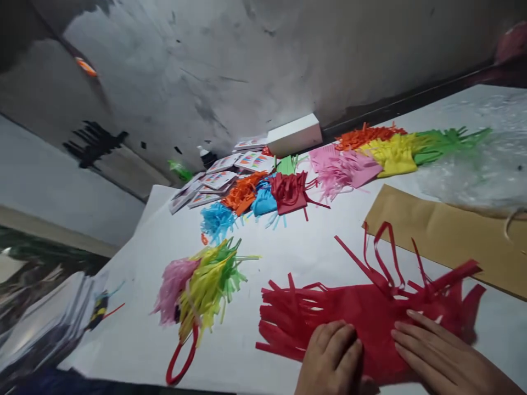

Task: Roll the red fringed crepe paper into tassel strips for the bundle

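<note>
A red fringed sheet point(370, 312), paper or thin fabric, lies across the front right of the white table. Its two ends are cut into strips, and several loose strips curl up from its far edge. My left hand point(329, 356) has its fingers bent together over the near edge of this sheet, holding it; the thumb is mostly hidden. Flat on the sheet's right part rests my right hand point(440, 351), fingers stretched out. To the left is a pink, yellow and green tassel bundle point(206, 285) with a red loop point(183, 356).
Along the back lie fringed pieces: dark red point(289, 193), orange point(245, 192), pink point(346, 167), yellow point(393, 154) and green point(448, 144). Behind them are printed packets point(218, 180) and a white box point(294, 135). Brown cardboard point(444, 230) and clear plastic point(481, 170) occupy the right.
</note>
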`<act>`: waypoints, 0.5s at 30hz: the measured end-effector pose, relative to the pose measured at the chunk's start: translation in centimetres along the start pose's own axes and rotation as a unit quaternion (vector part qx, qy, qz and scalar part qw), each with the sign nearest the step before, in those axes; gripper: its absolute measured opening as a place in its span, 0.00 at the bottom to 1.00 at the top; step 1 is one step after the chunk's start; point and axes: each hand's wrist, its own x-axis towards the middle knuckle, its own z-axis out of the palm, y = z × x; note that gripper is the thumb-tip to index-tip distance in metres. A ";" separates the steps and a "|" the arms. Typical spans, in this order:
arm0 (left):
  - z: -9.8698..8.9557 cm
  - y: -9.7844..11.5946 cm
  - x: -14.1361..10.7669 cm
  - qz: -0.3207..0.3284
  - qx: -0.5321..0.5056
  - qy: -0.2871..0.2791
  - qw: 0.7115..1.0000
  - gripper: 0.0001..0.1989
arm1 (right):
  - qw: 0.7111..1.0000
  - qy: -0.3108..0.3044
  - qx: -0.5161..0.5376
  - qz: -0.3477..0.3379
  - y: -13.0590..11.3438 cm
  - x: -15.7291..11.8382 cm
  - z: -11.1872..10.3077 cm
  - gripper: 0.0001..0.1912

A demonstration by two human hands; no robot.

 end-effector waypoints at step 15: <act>-2.7 0.6 1.4 -0.084 -0.095 -0.152 0.980 0.16 | 0.974 -0.039 0.138 0.176 -1.3 4.3 -3.3 0.11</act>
